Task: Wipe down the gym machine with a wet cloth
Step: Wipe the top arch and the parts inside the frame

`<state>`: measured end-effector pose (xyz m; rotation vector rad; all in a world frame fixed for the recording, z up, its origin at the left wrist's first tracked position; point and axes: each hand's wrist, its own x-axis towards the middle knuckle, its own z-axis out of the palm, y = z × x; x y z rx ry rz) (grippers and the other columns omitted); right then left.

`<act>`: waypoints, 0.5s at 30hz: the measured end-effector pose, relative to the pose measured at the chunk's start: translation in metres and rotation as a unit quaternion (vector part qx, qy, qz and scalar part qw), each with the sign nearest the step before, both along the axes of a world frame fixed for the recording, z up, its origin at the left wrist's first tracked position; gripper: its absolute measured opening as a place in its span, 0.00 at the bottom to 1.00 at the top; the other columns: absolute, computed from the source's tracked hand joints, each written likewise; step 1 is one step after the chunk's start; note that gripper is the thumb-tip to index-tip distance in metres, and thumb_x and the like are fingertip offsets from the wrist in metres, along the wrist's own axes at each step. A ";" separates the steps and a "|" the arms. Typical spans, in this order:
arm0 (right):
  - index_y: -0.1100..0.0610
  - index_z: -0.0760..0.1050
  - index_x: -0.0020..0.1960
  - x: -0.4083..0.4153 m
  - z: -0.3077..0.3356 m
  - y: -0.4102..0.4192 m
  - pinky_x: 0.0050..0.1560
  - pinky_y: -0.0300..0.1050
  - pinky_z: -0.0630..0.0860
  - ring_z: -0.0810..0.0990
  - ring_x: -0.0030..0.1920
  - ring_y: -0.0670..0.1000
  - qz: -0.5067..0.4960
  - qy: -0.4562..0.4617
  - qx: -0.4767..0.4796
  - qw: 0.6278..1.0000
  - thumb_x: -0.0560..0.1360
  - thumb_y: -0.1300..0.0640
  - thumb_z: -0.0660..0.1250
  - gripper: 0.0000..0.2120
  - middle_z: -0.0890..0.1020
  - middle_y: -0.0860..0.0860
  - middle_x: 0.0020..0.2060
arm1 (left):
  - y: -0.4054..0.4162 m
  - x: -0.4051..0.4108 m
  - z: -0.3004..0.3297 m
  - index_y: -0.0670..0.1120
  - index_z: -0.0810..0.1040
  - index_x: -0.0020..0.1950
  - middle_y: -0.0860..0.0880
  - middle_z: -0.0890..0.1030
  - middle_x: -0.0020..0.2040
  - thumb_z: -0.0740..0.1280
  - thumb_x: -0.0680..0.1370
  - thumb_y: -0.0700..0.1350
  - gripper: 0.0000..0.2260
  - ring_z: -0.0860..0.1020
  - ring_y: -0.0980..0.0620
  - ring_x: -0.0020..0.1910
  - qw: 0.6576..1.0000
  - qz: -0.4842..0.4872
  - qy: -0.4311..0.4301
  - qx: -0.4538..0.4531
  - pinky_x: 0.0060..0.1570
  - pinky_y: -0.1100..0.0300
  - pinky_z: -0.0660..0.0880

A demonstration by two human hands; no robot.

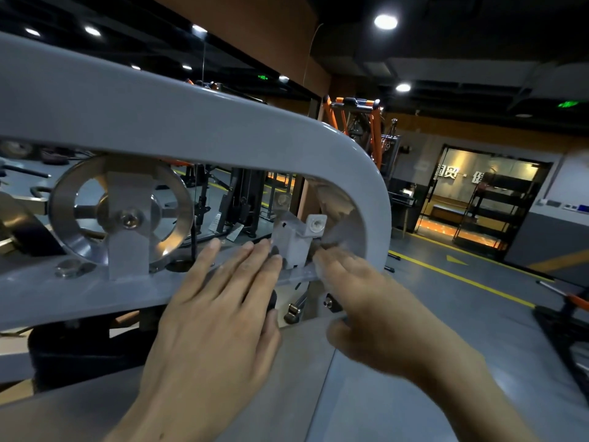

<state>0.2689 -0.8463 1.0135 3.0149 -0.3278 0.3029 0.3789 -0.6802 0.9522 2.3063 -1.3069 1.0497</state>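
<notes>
The grey gym machine frame (178, 122) arcs across the view and bends down at the right. A silver pulley wheel (121, 212) sits in a bracket under it. My left hand (220, 314) lies flat with straight fingers on the lower crossbar (63, 295), its fingertips beside a small grey bracket (294, 240). My right hand (366, 298) is blurred and reaches in under the bend of the frame. It holds a pale grey cloth (334, 212) against the inner side of the curve. The cloth is blurred and partly hidden by my fingers.
A flat grey panel of the machine (287, 393) lies below my hands. Orange and black gym rigs (353, 122) stand behind. To the right is grey floor with yellow lines (462, 275), a black rack (497, 212) and a lit doorway.
</notes>
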 end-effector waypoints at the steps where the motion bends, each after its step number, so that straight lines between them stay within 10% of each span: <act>1: 0.52 0.44 0.83 -0.010 -0.005 0.004 0.74 0.33 0.54 0.52 0.80 0.47 0.004 -0.011 -0.006 1.000 0.76 0.58 0.65 0.43 0.53 0.47 0.81 | 0.000 0.000 0.000 0.42 0.76 0.73 0.44 0.75 0.74 0.57 0.78 0.53 0.27 0.75 0.47 0.72 1.000 0.000 0.000 0.000 0.76 0.41 0.59; 4: 0.49 0.34 0.83 -0.021 -0.011 0.010 0.63 0.23 0.31 0.39 0.81 0.42 -0.014 -0.014 0.005 1.000 0.79 0.57 0.63 0.45 0.42 0.44 0.82 | -0.001 0.000 -0.001 0.42 0.76 0.73 0.44 0.75 0.73 0.57 0.79 0.53 0.27 0.75 0.47 0.72 1.000 -0.001 -0.002 0.000 0.76 0.41 0.60; 7: 0.54 0.45 0.83 -0.007 -0.009 0.006 0.75 0.32 0.49 0.49 0.81 0.48 0.002 -0.041 -0.015 0.999 0.79 0.57 0.63 0.40 0.54 0.49 0.81 | -0.001 0.001 -0.001 0.42 0.76 0.73 0.44 0.75 0.74 0.57 0.78 0.53 0.27 0.75 0.47 0.72 1.000 -0.005 0.002 -0.001 0.75 0.41 0.61; 10: 0.55 0.65 0.72 0.018 0.001 -0.004 0.62 0.48 0.73 0.71 0.67 0.55 -0.010 -0.031 0.001 0.999 0.76 0.55 0.67 0.25 0.72 0.51 0.66 | 0.000 0.002 -0.002 0.42 0.76 0.73 0.44 0.75 0.74 0.57 0.78 0.53 0.27 0.74 0.48 0.72 1.000 -0.007 0.001 0.000 0.75 0.41 0.61; 15: 0.52 0.69 0.55 0.059 0.016 -0.014 0.48 0.42 0.68 0.71 0.49 0.53 -0.028 0.050 -0.042 0.997 0.76 0.48 0.69 0.14 0.72 0.52 0.52 | 0.001 0.000 -0.001 0.42 0.76 0.73 0.44 0.75 0.74 0.57 0.79 0.53 0.26 0.74 0.48 0.73 1.000 -0.010 0.008 0.002 0.76 0.41 0.61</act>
